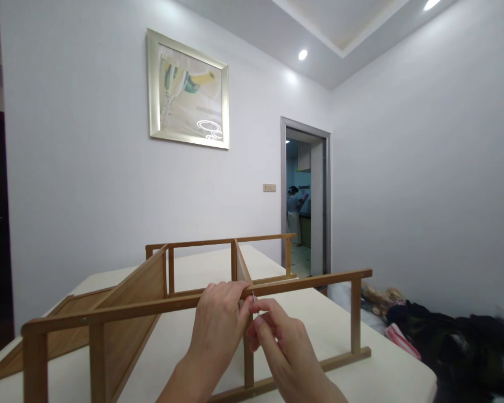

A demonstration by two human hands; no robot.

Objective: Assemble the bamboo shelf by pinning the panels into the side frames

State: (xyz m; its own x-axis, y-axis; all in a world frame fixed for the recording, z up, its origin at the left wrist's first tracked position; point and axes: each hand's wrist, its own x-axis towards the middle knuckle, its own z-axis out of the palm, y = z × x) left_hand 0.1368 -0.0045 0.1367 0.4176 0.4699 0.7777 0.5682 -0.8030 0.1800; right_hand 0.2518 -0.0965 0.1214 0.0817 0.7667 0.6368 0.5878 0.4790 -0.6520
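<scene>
A wooden frame point(143, 309) of rails, posts and panels, perhaps a small shelf unit, lies on its side across a white-topped table. My left hand point(222, 313) is closed over the near upper rail, where a middle post meets it. Just right of it, my right hand point(281, 341) pinches a slim silver metal piece point(255, 299) between thumb and fingers. The metal piece meets the rail's near face at this joint; whether it is a screw or a hex key I cannot tell. A small metal fastener point(83, 320) shows farther left on the same rail.
The white table point(386, 358) carries the frame. Dark clothes and bags point(457, 347) are heaped to the right, beside a pink-and-white item point(403, 340). Behind are a wall with a framed picture point(189, 89) and a doorway point(283, 196), through which a person point(293, 212) stands.
</scene>
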